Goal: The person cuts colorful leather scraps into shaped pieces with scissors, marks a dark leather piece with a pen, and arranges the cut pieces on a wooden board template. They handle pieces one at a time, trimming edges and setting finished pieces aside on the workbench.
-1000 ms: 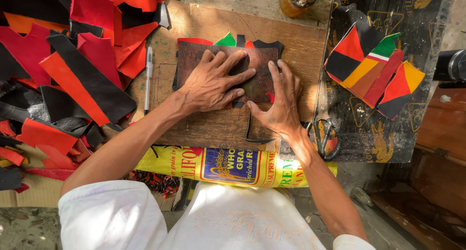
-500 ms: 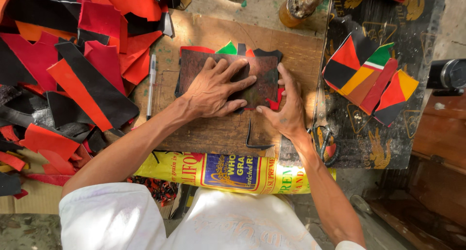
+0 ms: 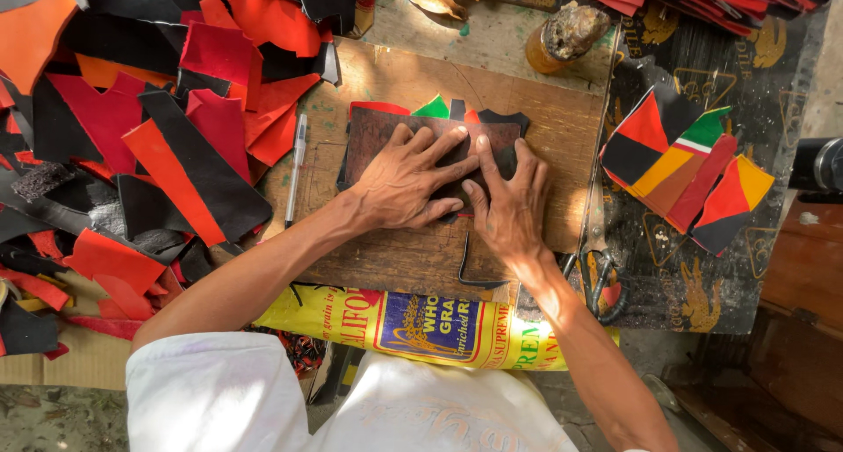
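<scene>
Both hands, the left hand (image 3: 406, 178) and right hand (image 3: 507, 208), lie flat with fingers spread, pressing a dark brown leather sheet (image 3: 373, 136) onto the worn wooden bench (image 3: 395, 254), beside heaped red and black leather scraps (image 3: 167, 144).

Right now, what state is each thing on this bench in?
Left hand: flat, pressing the brown leather sheet.
Right hand: flat on the same sheet.
Pen: lying loose on the wooden board.
Scissors: lying at the board's right edge.
Glue jar: upright, crusted.
</scene>
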